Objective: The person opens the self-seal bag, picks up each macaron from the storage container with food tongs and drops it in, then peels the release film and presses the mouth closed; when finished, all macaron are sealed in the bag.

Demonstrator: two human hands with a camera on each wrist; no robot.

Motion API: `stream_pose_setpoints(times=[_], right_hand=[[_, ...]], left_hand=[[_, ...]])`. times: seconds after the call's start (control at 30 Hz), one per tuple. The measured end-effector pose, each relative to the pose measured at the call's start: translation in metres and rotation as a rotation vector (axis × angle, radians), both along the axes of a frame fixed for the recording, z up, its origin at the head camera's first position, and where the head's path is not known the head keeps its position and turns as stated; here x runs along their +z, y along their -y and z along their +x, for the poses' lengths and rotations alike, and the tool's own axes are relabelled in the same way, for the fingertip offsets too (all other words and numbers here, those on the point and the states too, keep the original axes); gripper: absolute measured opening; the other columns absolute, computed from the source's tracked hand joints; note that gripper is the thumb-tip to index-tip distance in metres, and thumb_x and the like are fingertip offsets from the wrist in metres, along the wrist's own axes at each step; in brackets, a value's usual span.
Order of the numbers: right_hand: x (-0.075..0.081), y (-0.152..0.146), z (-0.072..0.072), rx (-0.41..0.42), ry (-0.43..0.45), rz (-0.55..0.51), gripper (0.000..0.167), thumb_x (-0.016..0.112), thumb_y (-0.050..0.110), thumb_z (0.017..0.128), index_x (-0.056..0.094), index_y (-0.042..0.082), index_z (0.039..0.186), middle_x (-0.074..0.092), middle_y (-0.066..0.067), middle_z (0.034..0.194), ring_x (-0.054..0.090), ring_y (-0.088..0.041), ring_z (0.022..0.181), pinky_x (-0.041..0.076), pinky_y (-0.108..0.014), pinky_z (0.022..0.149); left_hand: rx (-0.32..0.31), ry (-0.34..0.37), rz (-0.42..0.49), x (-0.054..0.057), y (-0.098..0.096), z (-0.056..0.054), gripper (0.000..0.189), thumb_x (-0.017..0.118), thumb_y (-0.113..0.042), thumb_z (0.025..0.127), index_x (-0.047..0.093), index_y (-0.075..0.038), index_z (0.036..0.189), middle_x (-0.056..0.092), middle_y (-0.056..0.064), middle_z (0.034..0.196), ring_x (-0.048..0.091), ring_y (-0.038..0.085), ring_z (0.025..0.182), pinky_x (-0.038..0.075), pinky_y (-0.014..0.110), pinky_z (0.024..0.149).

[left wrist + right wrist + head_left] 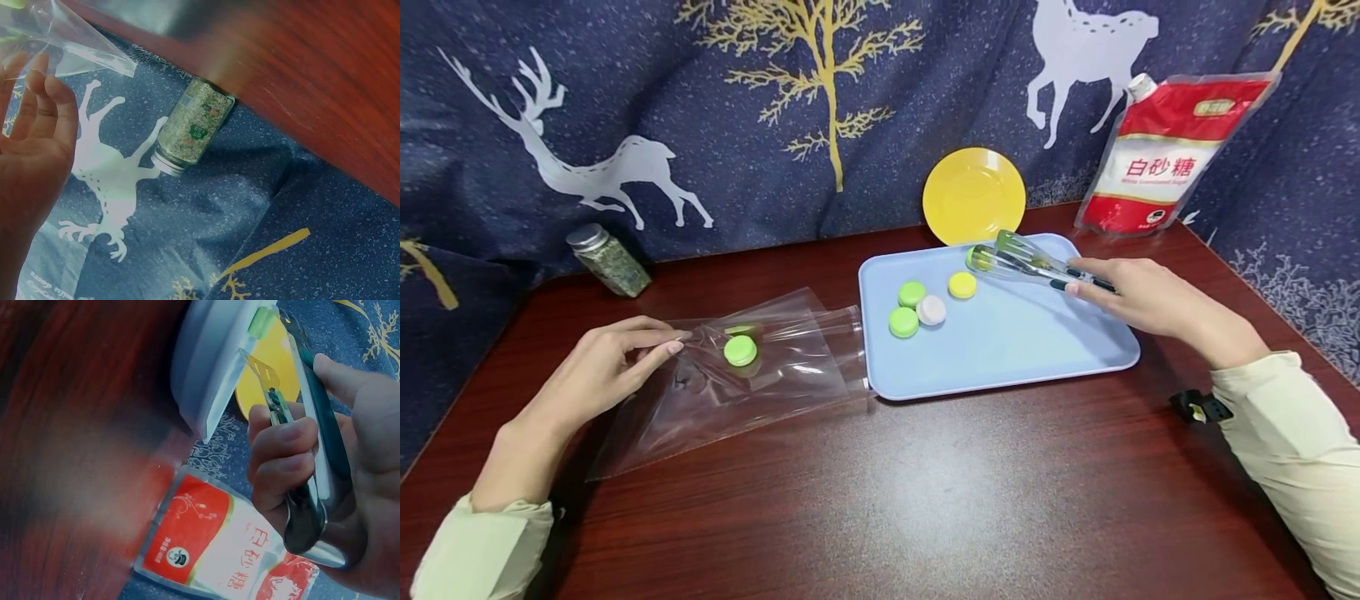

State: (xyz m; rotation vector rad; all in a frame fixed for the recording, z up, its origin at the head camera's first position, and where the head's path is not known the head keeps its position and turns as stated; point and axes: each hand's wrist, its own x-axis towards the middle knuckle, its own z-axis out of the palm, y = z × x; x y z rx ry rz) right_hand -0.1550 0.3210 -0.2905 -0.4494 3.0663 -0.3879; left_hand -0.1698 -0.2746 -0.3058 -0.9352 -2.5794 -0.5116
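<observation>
My left hand pinches the edge of a clear plastic bag that lies flat on the table. A green macaron shows inside the bag. My right hand grips metal tongs with dark green handles by their sides. Their slotted ends stand apart over the back of the light blue tray, by another green macaron; whether they touch it I cannot tell. Two green macarons and a pale one sit together on the tray, with a yellow macaron beside them.
A yellow plate leans against the patterned cloth behind the tray. The red and white sugar pouch stands at the back right. At the back left is a spice jar. The bag's open end meets the tray's left edge.
</observation>
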Motion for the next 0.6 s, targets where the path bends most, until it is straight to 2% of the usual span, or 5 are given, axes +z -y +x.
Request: stream_pose_setpoints(times=[0.13, 0.2, 0.3, 0.4, 0.6], right_hand=[[0.0008, 0.0011, 0.0011, 0.007, 0.037, 0.028, 0.057, 0.057, 0.030, 0.092, 0.043, -0.003, 0.135, 0.048, -0.030, 0.126, 0.049, -0.041, 0.110, 0.034, -0.058, 0.092], [0.0015, 0.0011, 0.0019, 0.013, 0.022, 0.025, 0.054, 0.059, 0.027, 0.089, 0.046, -0.004, 0.132, 0.052, -0.028, 0.121, 0.052, -0.040, 0.107, 0.036, -0.057, 0.090], [0.0017, 0.0000, 0.0025, 0.017, -0.023, 0.008, 0.046, 0.064, 0.023, 0.086, 0.053, -0.005, 0.121, 0.061, -0.022, 0.105, 0.057, -0.033, 0.090, 0.042, -0.052, 0.082], [0.0003, -0.0015, 0.0019, 0.023, -0.035, 0.004, 0.039, 0.066, 0.020, 0.085, 0.055, -0.004, 0.113, 0.063, -0.015, 0.092, 0.057, -0.027, 0.078, 0.043, -0.048, 0.073], [-0.0036, -0.0041, -0.0014, 0.057, -0.025, 0.000, 0.040, 0.066, 0.019, 0.086, 0.054, -0.005, 0.116, 0.062, -0.018, 0.099, 0.059, -0.029, 0.084, 0.044, -0.050, 0.077]], left_hand=[[0.004, 0.000, 0.004, 0.0002, -0.0005, 0.0011, 0.016, 0.069, -0.007, 0.083, 0.073, -0.011, 0.098, 0.065, -0.003, 0.095, 0.054, 0.004, 0.088, 0.034, 0.012, 0.074], [0.009, 0.002, 0.005, 0.0004, -0.0009, 0.0014, 0.016, 0.069, -0.007, 0.083, 0.073, -0.010, 0.098, 0.065, -0.002, 0.095, 0.055, 0.005, 0.088, 0.034, 0.011, 0.075], [0.015, 0.003, 0.003, 0.0005, -0.0015, 0.0016, 0.015, 0.069, -0.007, 0.083, 0.073, -0.010, 0.098, 0.065, -0.002, 0.094, 0.055, 0.006, 0.088, 0.034, 0.011, 0.075], [0.015, 0.005, 0.003, 0.0004, -0.0019, 0.0014, 0.015, 0.069, -0.007, 0.084, 0.073, -0.010, 0.097, 0.065, -0.002, 0.094, 0.055, 0.006, 0.088, 0.034, 0.011, 0.075], [0.016, 0.001, 0.001, -0.0009, -0.0022, 0.0004, 0.013, 0.068, -0.008, 0.084, 0.073, -0.010, 0.096, 0.065, -0.002, 0.094, 0.055, 0.006, 0.088, 0.034, 0.011, 0.075]])
